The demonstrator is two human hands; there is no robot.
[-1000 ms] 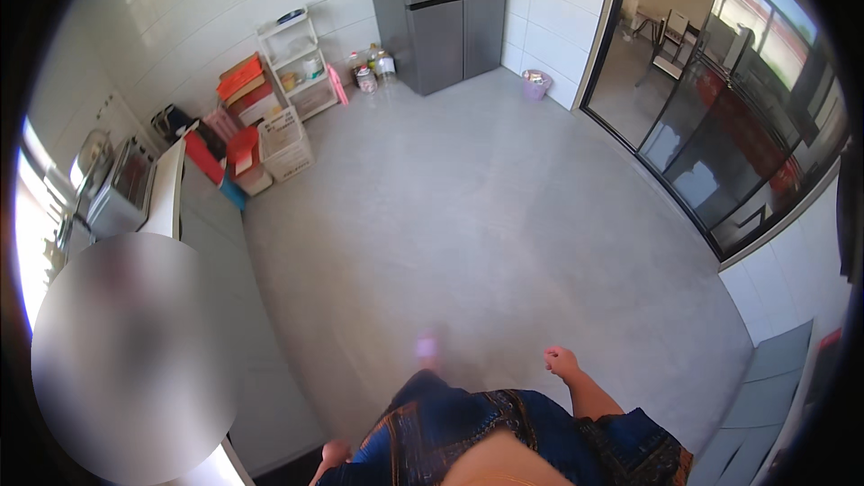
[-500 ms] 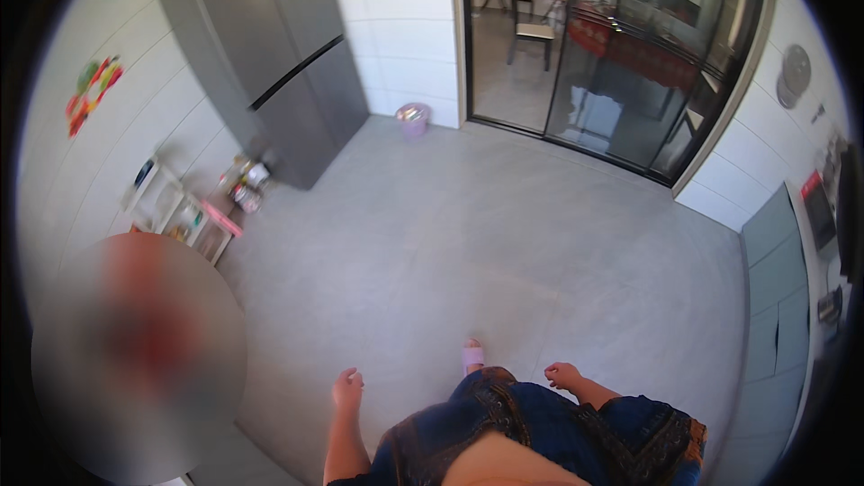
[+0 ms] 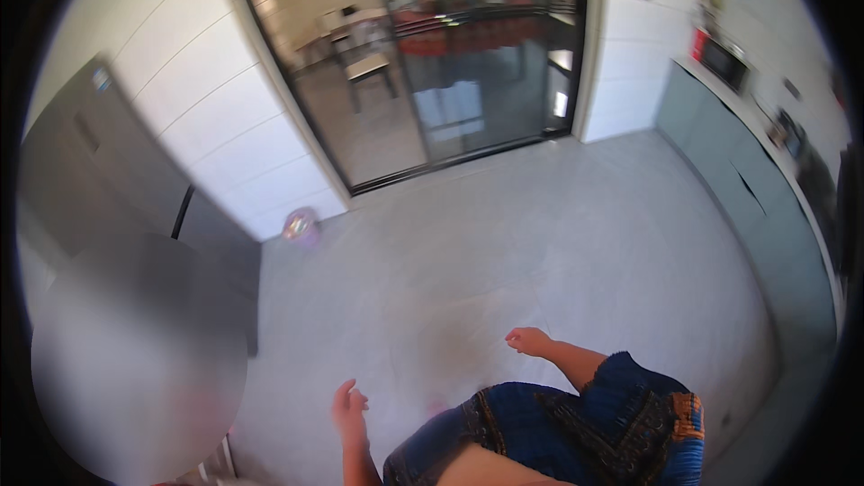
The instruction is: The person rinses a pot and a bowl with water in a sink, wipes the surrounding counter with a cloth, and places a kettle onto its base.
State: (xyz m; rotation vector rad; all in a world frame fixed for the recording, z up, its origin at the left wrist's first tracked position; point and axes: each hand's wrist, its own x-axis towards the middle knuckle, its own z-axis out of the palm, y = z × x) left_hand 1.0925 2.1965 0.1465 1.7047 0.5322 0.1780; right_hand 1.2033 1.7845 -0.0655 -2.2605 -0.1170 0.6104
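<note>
My left hand (image 3: pixel 350 402) hangs low in front of me over the grey floor, its fingers loosely bent and apart, with nothing in them. Farther right and a little higher, my right hand (image 3: pixel 529 341) points inward, also bare, its fingers slackly curled. Neither hand touches anything. Below them is the dark blue patterned clothing (image 3: pixel 549 423) that I wear.
A grey refrigerator (image 3: pixel 135 171) stands at the left, with a small purple bin (image 3: pixel 302 228) beyond it. Ahead is a black-framed sliding glass door (image 3: pixel 477 99); a chair (image 3: pixel 367 67) shows through it. Grey-green cabinets (image 3: pixel 747 189) line the right wall. A blurred round patch hides the lower left.
My view has turned right: the refrigerator, bin and door sit farther left, and more of the cabinets shows. My right hand has swung forward and inward. Both hands remain without anything held.
</note>
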